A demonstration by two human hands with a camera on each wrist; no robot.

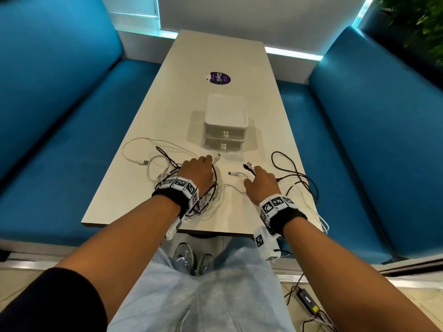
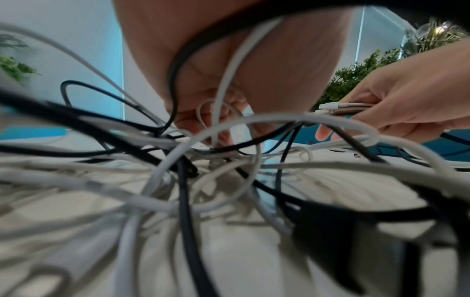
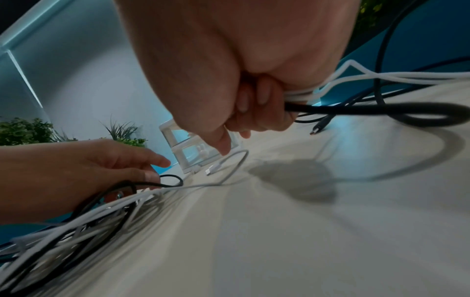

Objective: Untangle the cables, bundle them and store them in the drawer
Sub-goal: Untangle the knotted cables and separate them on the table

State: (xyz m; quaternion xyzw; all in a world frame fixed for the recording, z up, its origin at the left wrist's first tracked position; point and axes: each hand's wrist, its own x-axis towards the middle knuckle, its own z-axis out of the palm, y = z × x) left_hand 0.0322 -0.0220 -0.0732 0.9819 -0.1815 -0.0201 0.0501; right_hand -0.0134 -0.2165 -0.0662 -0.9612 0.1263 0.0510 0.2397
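The job is sitting at an early stage: most of the cables (image 1: 189, 188) are still lying in a black-and-white knot on the near left part of the table (image 1: 215, 53), at about eight o'clock from the drawer unit (image 1: 225, 123), and nothing is looking coiled or tied yet. The left hand (image 1: 197, 172) is resting on top of that knot with its fingers (image 2: 193, 118) curling round a thin white loop and a black strand, as the left wrist view is showing. The right hand (image 1: 261, 183) is working at about five o'clock from the drawers, its fingers (image 3: 254, 102) closing round a small gathered group, a thick black cable (image 3: 381, 109) and white ones, with several plug ends (image 1: 248, 166) sticking out ahead of the knuckles, while its index finger is pointing down toward a loose white plug (image 1: 233, 173) lying between the two hands. So some separating is appearing to be under way, with a few ends pulled to the right. Both drawers are sitting closed, their little knobs facing the person. Judging from this, what is remaining is most of it: freeing the rest of the knot, winding each cable, opening a drawer and laying the bundles inside
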